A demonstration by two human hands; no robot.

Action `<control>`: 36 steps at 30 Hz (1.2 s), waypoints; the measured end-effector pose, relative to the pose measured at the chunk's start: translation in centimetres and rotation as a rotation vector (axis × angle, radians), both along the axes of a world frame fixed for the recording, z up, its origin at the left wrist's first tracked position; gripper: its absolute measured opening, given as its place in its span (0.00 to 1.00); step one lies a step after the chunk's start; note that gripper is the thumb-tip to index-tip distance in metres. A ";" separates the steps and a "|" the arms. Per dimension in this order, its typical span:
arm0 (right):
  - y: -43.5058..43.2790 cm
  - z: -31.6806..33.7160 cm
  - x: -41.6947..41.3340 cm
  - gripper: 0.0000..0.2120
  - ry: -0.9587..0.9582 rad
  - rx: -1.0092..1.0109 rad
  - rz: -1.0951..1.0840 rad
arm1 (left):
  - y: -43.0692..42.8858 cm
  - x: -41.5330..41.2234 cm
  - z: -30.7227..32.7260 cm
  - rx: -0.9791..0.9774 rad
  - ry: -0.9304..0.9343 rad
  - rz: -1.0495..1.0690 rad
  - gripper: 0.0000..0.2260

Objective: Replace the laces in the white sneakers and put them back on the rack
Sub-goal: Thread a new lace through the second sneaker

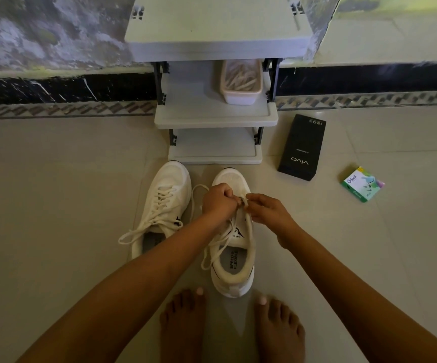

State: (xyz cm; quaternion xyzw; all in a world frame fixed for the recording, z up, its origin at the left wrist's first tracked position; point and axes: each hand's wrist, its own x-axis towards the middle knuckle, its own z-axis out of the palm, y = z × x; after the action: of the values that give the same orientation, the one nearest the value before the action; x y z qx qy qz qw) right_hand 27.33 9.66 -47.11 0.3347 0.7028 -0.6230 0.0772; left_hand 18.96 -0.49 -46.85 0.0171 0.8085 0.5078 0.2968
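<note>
Two white sneakers stand side by side on the tiled floor in front of the grey rack (216, 119). The left sneaker (163, 203) is laced, and its loose lace ends trail toward me. Over the right sneaker (234, 260), my left hand (218, 201) and my right hand (270, 210) meet near the lowest eyelets. Each hand pinches the cream lace (217, 246) there. Loops of that lace hang over the shoe's opening and to its left. My fingers hide the eyelets.
A pale tub (241, 79) with several laces sits on the rack's middle shelf. A black phone box (302, 148) and a small green carton (362, 184) lie on the floor to the right. My bare feet (183, 326) are just behind the right sneaker.
</note>
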 end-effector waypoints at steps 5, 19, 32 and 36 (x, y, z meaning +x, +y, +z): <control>-0.1 -0.3 -0.1 0.17 0.002 -0.037 -0.051 | 0.1 -0.2 0.4 -0.044 -0.079 0.015 0.18; -1.2 -0.6 0.3 0.17 -0.001 0.027 -0.072 | -0.8 1.4 0.8 -0.329 0.419 -0.294 0.08; -0.4 -0.3 0.1 0.18 -0.006 0.152 0.151 | -0.9 1.1 0.4 -0.391 0.679 -0.414 0.04; 0.2 -0.7 0.1 0.12 0.035 0.031 0.148 | -1.0 0.8 0.4 -0.357 0.705 -0.362 0.06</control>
State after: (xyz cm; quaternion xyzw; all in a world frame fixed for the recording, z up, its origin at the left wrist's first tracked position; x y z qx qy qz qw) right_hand 27.48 9.87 -47.80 0.2718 0.7363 -0.6106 0.1055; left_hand 19.80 -1.48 -46.47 0.2793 0.9196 0.2628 0.0851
